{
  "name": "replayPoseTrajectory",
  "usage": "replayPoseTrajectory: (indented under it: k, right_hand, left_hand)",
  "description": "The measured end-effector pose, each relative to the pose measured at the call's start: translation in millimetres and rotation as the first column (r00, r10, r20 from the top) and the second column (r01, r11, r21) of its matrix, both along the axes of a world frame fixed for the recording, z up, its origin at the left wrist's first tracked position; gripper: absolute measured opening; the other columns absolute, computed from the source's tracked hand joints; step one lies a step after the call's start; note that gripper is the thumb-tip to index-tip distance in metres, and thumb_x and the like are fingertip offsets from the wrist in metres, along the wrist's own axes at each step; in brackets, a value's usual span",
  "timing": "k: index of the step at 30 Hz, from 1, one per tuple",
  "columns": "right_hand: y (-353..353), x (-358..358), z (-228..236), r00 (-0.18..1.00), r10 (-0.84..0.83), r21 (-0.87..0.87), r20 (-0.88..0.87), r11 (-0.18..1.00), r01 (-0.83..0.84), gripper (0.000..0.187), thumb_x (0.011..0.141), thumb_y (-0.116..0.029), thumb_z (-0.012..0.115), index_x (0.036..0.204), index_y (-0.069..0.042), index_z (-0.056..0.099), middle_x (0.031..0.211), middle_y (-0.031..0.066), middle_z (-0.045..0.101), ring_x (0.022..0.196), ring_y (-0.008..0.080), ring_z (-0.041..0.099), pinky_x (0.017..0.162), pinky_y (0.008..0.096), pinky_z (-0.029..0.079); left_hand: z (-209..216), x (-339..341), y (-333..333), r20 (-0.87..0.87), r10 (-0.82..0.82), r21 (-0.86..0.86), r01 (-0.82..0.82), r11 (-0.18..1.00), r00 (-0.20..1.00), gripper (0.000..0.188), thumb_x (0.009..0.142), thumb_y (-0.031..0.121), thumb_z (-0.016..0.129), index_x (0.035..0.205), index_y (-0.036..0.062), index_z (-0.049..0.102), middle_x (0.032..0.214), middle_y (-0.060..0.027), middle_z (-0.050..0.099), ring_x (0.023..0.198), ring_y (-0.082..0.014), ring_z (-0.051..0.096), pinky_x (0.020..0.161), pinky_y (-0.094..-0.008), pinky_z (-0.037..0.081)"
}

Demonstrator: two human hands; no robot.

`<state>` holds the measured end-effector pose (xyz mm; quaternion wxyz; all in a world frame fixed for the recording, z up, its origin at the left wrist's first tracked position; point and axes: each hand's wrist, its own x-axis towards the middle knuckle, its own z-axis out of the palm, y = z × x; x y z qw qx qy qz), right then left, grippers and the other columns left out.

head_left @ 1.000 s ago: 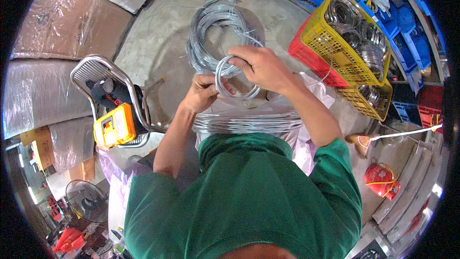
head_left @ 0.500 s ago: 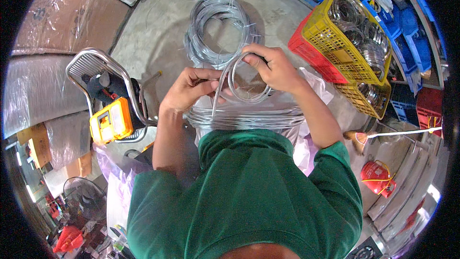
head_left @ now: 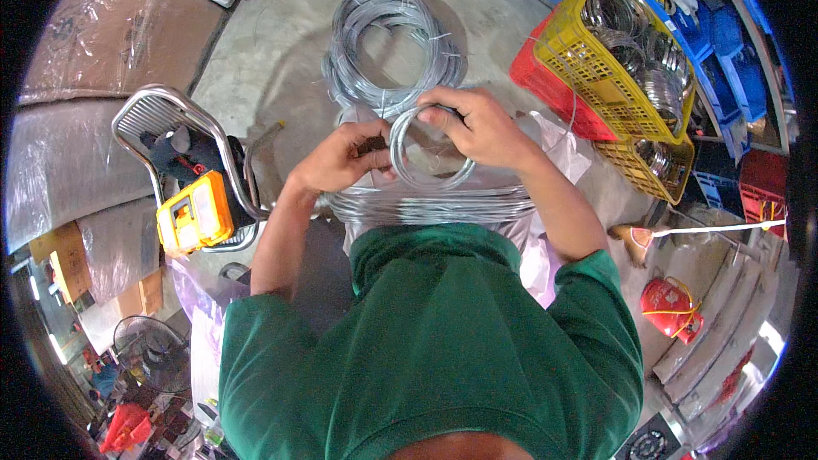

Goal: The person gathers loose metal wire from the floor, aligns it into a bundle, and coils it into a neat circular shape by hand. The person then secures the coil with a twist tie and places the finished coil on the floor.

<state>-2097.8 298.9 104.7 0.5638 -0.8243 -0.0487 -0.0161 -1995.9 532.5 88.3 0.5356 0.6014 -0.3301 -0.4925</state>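
Note:
Between my hands is a small round coil of silver wire (head_left: 449, 181), several turns thick. My right hand (head_left: 481, 126) grips its top right, thumb and fingers closed round the turns. At the coil's left side, the thumb and fingers of my left hand (head_left: 343, 158) are pinched on the wire; some fingertips are hidden behind it. A bundle of long wire (head_left: 426, 207) lies across my lap, below the coil. On the floor just beyond my hands rests a large loose coil of grey wire (head_left: 345, 34).
To the right, a yellow crate (head_left: 567, 55) full of wire coils stands by a red crate (head_left: 545, 85). On the left, a metal-framed chair (head_left: 223, 132) bears a yellow-orange case (head_left: 198, 213). A broom (head_left: 682, 231) and a red gas cylinder (head_left: 669, 307) are at right.
The small coil has shifted slightly left, and the loose strand by my left hand now lies against its ring. Both hands have moved a little, my left fingers closing in at the coil's side.

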Motion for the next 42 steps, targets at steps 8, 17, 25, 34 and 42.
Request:
replayPoseTrajectory:
  k: [8,17,25,34,42]
  right_hand:
    - [8,-1,-7,0.972,-0.084,-0.15,0.218,0.982,0.118,0.021,0.092,-0.019,0.065,0.106,-0.004,0.066,0.094,0.0187,0.069,0.085,0.0359,0.069,0.073,0.0419,0.053]
    - [15,-6,-26,0.948,-0.119,-0.066,0.297,0.987,0.145,0.02,0.091,-0.013,0.065,0.108,-0.002,0.065,0.097,0.0188,0.07,0.088,0.0352,0.069,0.074,0.0397,0.054]
    - [5,-5,-2,0.977,0.064,-0.146,0.202,0.989,-0.035,0.021,0.093,-0.016,0.063,0.109,-0.003,0.065,0.097,0.0167,0.071,0.085,0.0358,0.069,0.075,0.0411,0.053]
    - [-21,-4,29,0.969,0.231,-0.051,-0.083,0.97,-0.236,0.073,0.085,-0.037,0.073,0.146,-0.012,0.042,0.121,0.0214,0.062,0.105,0.0377,0.063,0.091,0.0446,0.049]
    - [-31,-28,19,0.989,0.06,-0.386,-0.138,0.916,-0.11,0.045,0.089,-0.033,0.07,0.125,-0.009,0.06,0.104,0.0196,0.068,0.094,0.0324,0.066,0.085,0.0404,0.05]
  left_hand:
    - [-45,-54,-30,-0.423,0.522,-0.107,-0.613,0.783,0.741,0.017,0.095,0.013,0.066,0.103,-0.0019,0.065,0.099,-0.0094,0.068,0.083,-0.0174,0.068,0.075,-0.0299,0.056]
    - [-50,-59,-6,-0.674,0.037,-0.32,-0.337,0.886,0.738,0.023,0.092,0.012,0.064,0.11,-0.0024,0.067,0.104,-0.0179,0.071,0.107,-0.0287,0.065,0.101,-0.0445,0.044]
    - [-8,-30,-5,-0.726,-0.01,-0.202,-0.2,0.959,0.688,0.053,0.101,0.035,0.047,0.123,-0.0125,0.057,0.108,-0.0291,0.068,0.113,-0.0377,0.063,0.102,-0.0475,0.046]
    - [62,-16,-35,-0.498,0.502,0.194,-0.473,0.859,0.707,0.034,0.099,0.036,0.059,0.08,0.0086,0.055,0.057,0.0076,0.03,0.048,-0.0058,0.025,0.047,-0.0261,0.018]
    - [65,-5,-5,-0.65,0.506,0.102,-0.594,0.798,0.567,0.038,0.101,0.039,0.053,0.072,0.0146,0.044,0.055,0.0094,0.023,0.046,-0.0056,0.02,0.045,-0.0261,0.017]
